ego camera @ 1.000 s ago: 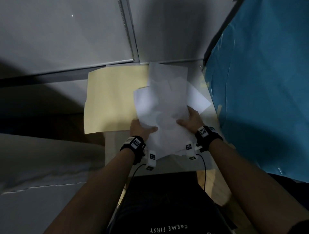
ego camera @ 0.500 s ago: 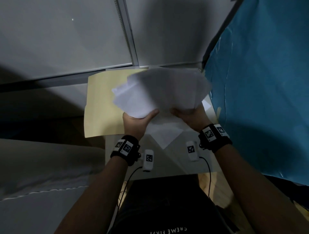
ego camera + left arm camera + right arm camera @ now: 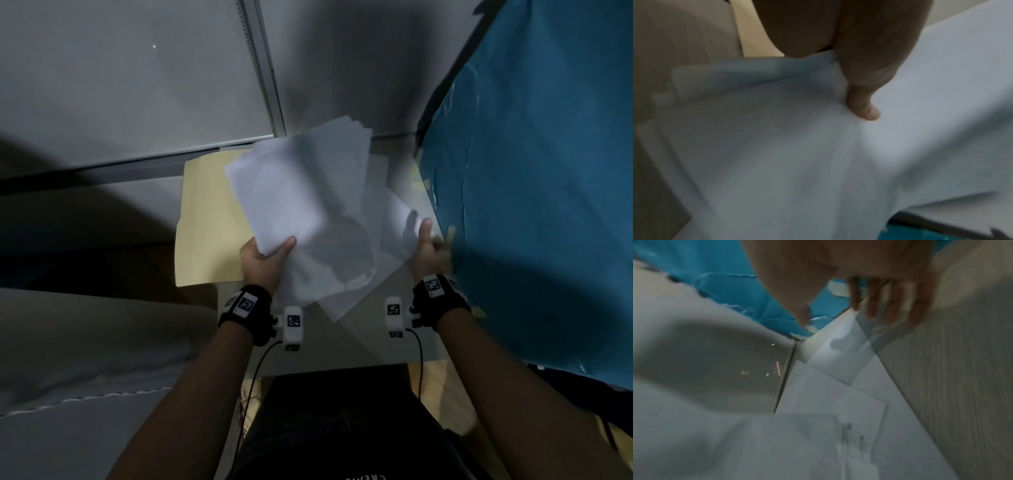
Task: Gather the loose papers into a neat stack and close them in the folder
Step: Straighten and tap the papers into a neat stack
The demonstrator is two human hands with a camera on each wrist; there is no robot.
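Note:
My left hand point(image 3: 265, 260) grips a bunch of white papers point(image 3: 301, 192) by its near corner, thumb on top, and holds it raised and tilted over the table. In the left wrist view the thumb point(image 3: 863, 97) presses on the top sheet point(image 3: 777, 146). An open cream folder point(image 3: 209, 212) lies flat to the left, partly under the bunch. My right hand point(image 3: 430, 250) is at the right edge of loose sheets point(image 3: 394, 219) still lying on the table. Its blurred fingers point(image 3: 894, 305) are straight and reach the corner of a sheet point(image 3: 838, 353), with the thumb held apart.
A blue sheet point(image 3: 531, 171) hangs close on the right, next to my right hand. Grey wall panels point(image 3: 137, 85) rise behind the small white table point(image 3: 359, 346). Pale grey fabric point(image 3: 85, 342) lies to the left, below table height.
Both hands lifted the bunch off the table. The right hand has since let go and moved right to the sheets left lying there; the left hand now holds the bunch alone.

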